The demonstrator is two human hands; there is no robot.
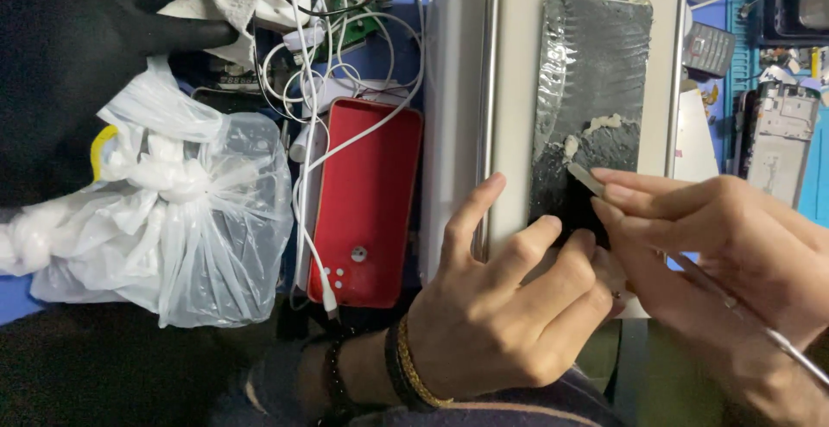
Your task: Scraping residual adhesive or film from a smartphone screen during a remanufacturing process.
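With the left hand [509, 306] pressing fingers down on the dark screen panel [591, 107] lying on the white plate [518, 90], the right hand [734, 246], pinched around a metal scraper [587, 178], could slip and gouge the panel.

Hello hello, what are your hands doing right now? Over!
Left hand pressing down the dark phone screen panel on the white plate. Right hand gripping a thin metal scraper, tip on the panel. White glue lumps ahead of the tip.
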